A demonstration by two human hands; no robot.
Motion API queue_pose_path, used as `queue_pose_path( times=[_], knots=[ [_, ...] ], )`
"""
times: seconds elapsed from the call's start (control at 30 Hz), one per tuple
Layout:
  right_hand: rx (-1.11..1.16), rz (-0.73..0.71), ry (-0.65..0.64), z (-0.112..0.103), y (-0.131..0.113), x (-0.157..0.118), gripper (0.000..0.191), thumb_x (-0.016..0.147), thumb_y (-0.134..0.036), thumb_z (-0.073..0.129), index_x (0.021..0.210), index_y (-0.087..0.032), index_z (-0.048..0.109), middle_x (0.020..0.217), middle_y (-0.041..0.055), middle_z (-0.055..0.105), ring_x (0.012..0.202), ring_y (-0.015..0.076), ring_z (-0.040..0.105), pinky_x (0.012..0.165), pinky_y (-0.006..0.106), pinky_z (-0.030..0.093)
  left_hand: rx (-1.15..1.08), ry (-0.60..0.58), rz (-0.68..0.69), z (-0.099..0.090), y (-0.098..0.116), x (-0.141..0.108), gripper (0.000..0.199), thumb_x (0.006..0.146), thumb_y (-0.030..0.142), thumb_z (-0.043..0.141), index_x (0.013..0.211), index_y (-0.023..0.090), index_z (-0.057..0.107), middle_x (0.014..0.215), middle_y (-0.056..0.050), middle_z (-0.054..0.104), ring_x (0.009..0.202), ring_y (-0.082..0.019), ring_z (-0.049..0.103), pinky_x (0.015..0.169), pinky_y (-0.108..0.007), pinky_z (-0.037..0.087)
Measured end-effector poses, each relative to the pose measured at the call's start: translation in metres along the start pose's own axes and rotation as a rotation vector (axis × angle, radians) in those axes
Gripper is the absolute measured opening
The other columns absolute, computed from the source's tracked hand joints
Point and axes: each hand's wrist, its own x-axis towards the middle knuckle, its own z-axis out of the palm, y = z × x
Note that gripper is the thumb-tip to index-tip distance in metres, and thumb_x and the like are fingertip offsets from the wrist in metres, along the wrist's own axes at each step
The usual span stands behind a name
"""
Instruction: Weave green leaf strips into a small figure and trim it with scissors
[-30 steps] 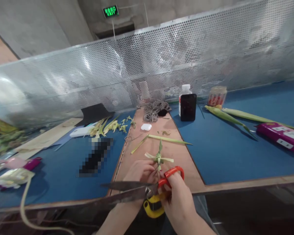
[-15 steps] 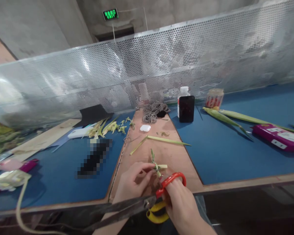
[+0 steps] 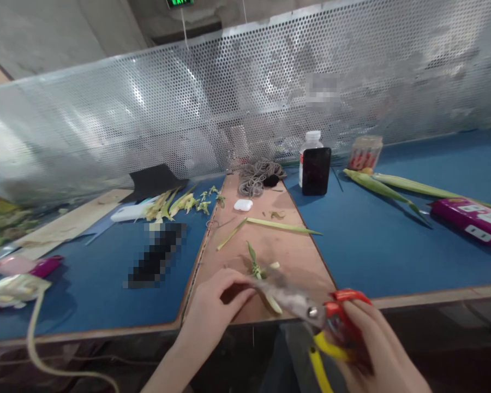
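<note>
My left hand (image 3: 219, 303) is closed in a pinch at the near part of the wooden strip, its fingertips at a small knotted piece of green leaf (image 3: 256, 268). A pointed green tip rises from that piece, and pale cut leaf ends stick out to the right and toward me. In my right hand (image 3: 370, 338) are scissors (image 3: 297, 303) with one red and one yellow handle. Their blades, blurred by motion, point left and reach across the leaf piece near my left fingertips. Whether the blades touch the leaf, I cannot tell.
Leaf strips (image 3: 282, 225), a white earphone case (image 3: 243, 204) and grey cord (image 3: 256, 177) lie beyond my hands. A phone (image 3: 316, 172) leans on a white bottle (image 3: 312, 140). Long leaves (image 3: 382, 188) and a purple packet (image 3: 470, 220) are right; leaf scraps (image 3: 184, 204) are left.
My right hand has moved right, away from the leaf piece, and the scissors have swung round so the blades now point at it. My left hand still pinches near it.
</note>
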Motion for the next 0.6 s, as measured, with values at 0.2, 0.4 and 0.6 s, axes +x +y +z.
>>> queue_pose_path(
  times=[0.2, 0.4, 0.6],
  knots=[
    [0.426, 0.433, -0.250, -0.017, 0.009, -0.003, 0.039, 0.072, -0.028, 0.064, 0.106, -0.019, 0.048, 0.094, 0.0105, 0.067, 0.077, 0.0232, 0.066, 0.060, 0.024, 0.057, 0.136, 0.001, -0.095, 0.000, 0.011, -0.003, 0.017, 0.072, 0.035, 0.061, 0.080, 0.020, 0.061, 0.074, -0.003, 0.063, 0.066, -0.017, 0.058, 0.058, -0.030, 0.049],
    [0.639, 0.530, -0.174, -0.009, -0.022, 0.027, 0.026, 0.074, -0.032, 0.062, 0.096, -0.022, 0.052, 0.052, -0.0020, 0.061, 0.043, 0.0150, 0.059, 0.037, 0.018, 0.049, 0.327, 0.024, 0.068, 0.003, 0.013, -0.003, 0.020, 0.073, 0.038, 0.060, 0.080, 0.020, 0.063, 0.072, -0.003, 0.063, 0.070, -0.018, 0.053, 0.064, -0.033, 0.044],
    [0.640, 0.555, -0.239, -0.006, -0.037, 0.040, 0.015, 0.077, -0.036, 0.057, 0.085, -0.023, 0.054, 0.037, -0.0076, 0.044, 0.025, 0.0077, 0.041, 0.022, 0.015, 0.026, 0.330, -0.005, 0.007, 0.008, 0.021, 0.001, 0.022, 0.079, 0.038, 0.052, 0.074, 0.021, 0.065, 0.073, -0.001, 0.066, 0.073, -0.018, 0.053, 0.068, -0.034, 0.040]
  ],
)
